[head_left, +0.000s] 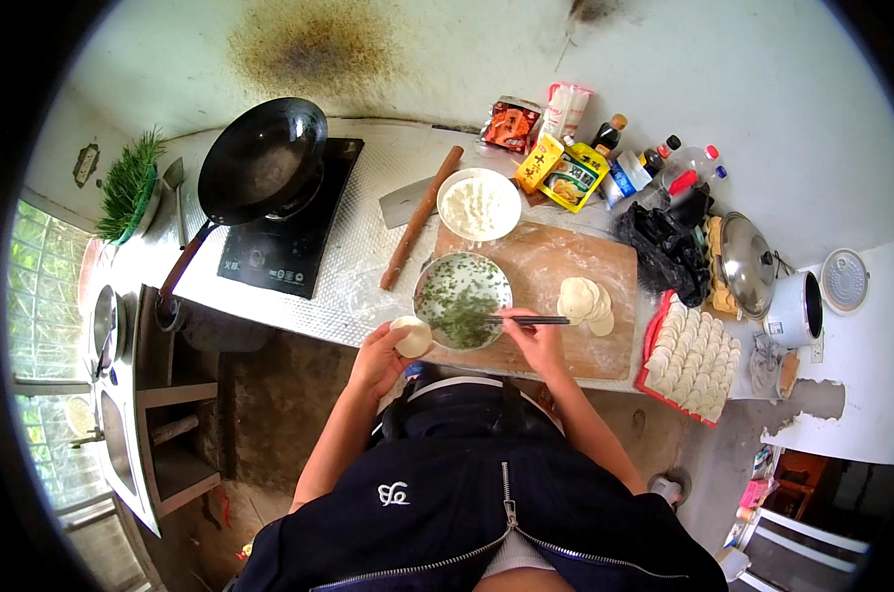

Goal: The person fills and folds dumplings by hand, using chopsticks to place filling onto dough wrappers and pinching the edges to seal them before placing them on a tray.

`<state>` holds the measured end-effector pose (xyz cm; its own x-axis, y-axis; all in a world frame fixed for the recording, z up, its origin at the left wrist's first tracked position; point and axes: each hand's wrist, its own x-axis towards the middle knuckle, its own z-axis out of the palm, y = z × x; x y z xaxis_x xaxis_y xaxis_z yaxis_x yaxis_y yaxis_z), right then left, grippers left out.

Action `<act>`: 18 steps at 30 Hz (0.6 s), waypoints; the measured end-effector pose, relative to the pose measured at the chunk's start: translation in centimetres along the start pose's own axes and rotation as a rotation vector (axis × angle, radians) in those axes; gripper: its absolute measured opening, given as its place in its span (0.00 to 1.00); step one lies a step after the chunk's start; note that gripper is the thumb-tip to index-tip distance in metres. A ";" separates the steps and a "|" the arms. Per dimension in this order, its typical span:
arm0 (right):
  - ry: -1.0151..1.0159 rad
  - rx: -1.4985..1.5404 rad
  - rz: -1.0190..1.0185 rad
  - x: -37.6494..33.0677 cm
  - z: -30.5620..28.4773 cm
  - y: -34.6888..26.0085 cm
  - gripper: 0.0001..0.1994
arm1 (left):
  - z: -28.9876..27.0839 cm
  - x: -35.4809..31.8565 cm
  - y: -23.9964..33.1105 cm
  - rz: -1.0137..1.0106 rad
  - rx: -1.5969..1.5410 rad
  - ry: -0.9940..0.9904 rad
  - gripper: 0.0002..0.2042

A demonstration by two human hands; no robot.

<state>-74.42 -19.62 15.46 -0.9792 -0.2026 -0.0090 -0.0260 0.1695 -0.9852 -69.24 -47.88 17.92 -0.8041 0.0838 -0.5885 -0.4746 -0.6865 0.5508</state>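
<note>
Left grip (378, 361) pinches a wrapper (412, 336) beside the bowl (504, 293); right grip (536, 343) pinches chopsticks (550, 320), tips leftward in the greens (459, 318), both forearms angled forward and inward.

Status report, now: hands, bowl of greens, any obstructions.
Left hand holding dough round. Right hand gripping chopsticks, reaching over bowl. Bowl holds chopped greens; nothing seen blocking either hand's way to it.
</note>
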 end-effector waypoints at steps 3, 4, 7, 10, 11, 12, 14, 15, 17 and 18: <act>0.101 0.053 0.072 -0.4 -1.7 0.9 0.08 | 0.0 -0.1 0.1 -0.008 -0.007 0.000 0.16; 0.113 0.104 0.089 -0.5 -2.3 1.2 0.08 | 0.0 -0.1 0.1 -0.010 -0.010 0.002 0.16; 0.146 0.231 0.111 -0.7 -3.6 1.3 0.09 | -0.5 0.0 -0.2 -0.012 -0.036 -0.003 0.16; 0.160 0.160 0.093 -0.5 -5.1 1.5 0.09 | -0.4 0.0 -0.1 -0.001 -0.046 -0.003 0.16; 0.162 0.100 0.079 -0.7 -5.4 1.9 0.09 | -0.3 0.0 0.0 -0.002 -0.044 0.006 0.16; 0.141 0.086 0.090 -0.6 -5.5 2.5 0.09 | -0.2 0.0 0.0 -0.003 -0.043 0.016 0.15; 0.101 0.059 0.113 -0.4 -5.5 3.5 0.10 | -0.1 0.0 0.1 -0.004 -0.042 0.024 0.15; 0.094 0.125 0.123 -0.4 -5.2 3.9 0.10 | -0.2 0.1 0.0 -0.004 -0.042 0.022 0.15; 0.074 0.257 0.143 -0.4 -4.0 4.5 0.10 | -0.2 0.1 0.0 -0.005 -0.041 0.021 0.15; 0.070 0.288 0.167 -0.5 -3.6 4.5 0.10 | -0.2 0.0 0.0 -0.006 -0.040 0.023 0.14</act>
<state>-74.77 -15.29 11.62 -0.9770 -0.1263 -0.1721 0.1837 -0.0871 -0.9791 -69.16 -48.02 17.74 -0.7928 0.0713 -0.6053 -0.4641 -0.7143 0.5238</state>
